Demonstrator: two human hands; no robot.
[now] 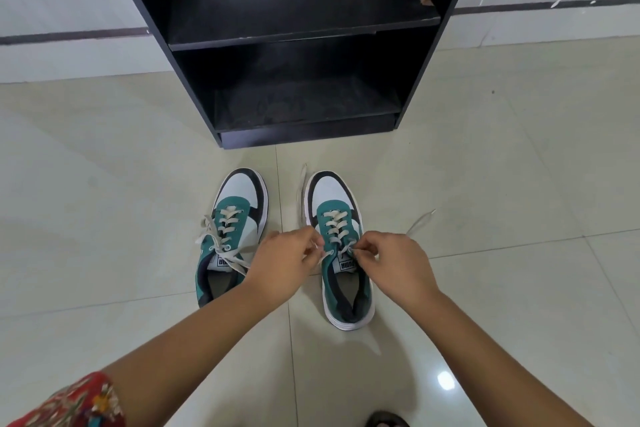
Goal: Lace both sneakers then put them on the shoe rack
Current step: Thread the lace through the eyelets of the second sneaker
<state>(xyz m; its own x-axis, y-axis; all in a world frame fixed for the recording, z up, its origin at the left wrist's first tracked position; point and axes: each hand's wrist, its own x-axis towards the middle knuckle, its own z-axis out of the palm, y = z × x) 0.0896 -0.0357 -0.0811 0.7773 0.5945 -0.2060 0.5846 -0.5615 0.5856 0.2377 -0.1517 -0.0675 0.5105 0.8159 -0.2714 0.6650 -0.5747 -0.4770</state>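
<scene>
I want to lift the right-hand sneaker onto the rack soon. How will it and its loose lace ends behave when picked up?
The right sneaker probably lifts as one firm piece; its thick sole looks stiff. Its lace ends lie limp on the floor, so they will likely dangle and trail. Both hands, left hand and right hand, pinch the lace.

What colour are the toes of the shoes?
White, with a black edge, on both the left sneaker and right sneaker; the head view shows it.

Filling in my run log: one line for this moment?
step: lacing | left hand, right hand: pinching lace on right sneaker | left sneaker: laced, on floor | shoe rack: empty
</scene>
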